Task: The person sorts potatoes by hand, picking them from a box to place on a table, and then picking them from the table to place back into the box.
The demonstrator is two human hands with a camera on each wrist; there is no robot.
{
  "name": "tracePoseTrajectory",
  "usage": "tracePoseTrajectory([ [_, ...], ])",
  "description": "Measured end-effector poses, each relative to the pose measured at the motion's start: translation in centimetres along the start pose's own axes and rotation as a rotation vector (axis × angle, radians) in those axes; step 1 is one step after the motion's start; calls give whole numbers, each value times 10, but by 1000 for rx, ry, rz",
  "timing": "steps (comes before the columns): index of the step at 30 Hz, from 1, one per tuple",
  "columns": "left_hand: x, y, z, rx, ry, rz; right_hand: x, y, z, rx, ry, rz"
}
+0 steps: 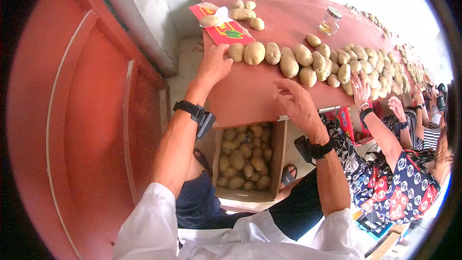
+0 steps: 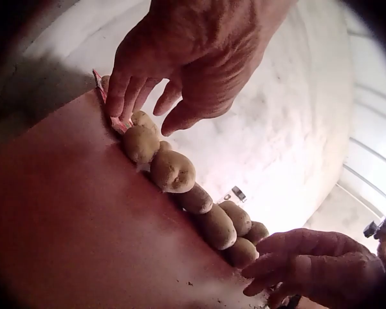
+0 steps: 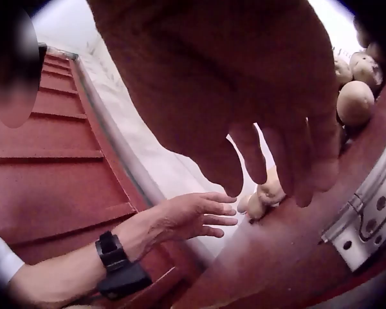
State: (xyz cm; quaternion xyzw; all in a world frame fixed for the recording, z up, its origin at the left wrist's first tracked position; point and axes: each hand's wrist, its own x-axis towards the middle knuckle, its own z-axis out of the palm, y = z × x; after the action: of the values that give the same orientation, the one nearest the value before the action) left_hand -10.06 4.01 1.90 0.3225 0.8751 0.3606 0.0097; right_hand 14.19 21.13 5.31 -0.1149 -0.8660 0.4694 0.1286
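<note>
Probably firm, bruisable: end potato, best cupped round its middle. Your left hand beside it, fingers loosely extended; your right hand hovers, fingers relaxed.

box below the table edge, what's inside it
Many potatoes of mixed sizes lie inside the box. Whatever is beneath the top ones is hidden, and the table edge seems to cover its far end.

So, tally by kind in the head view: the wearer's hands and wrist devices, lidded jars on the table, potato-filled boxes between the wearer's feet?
Hands (left hand, right hand): 2
Wrist devices: 2
Lidded jar: 1
Potato-filled box: 1
Total: 6
</note>
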Motion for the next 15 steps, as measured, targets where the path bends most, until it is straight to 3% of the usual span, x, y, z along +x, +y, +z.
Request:
tracePoseTrajectory([
  [2, 3, -4, 1, -17, 8, 7, 11, -1, -4, -146, 33, -107],
  [8, 15, -14, 16, -99, -37, 81, 55, -14, -19, -456, -9, -104],
  [11, 18, 0, 17, -146, -81, 69, 82, -10, -18, -495, 99, -188],
  [15, 16, 11, 15, -55, -107, 44, 118, -3, -11, -538, 74, -203],
])
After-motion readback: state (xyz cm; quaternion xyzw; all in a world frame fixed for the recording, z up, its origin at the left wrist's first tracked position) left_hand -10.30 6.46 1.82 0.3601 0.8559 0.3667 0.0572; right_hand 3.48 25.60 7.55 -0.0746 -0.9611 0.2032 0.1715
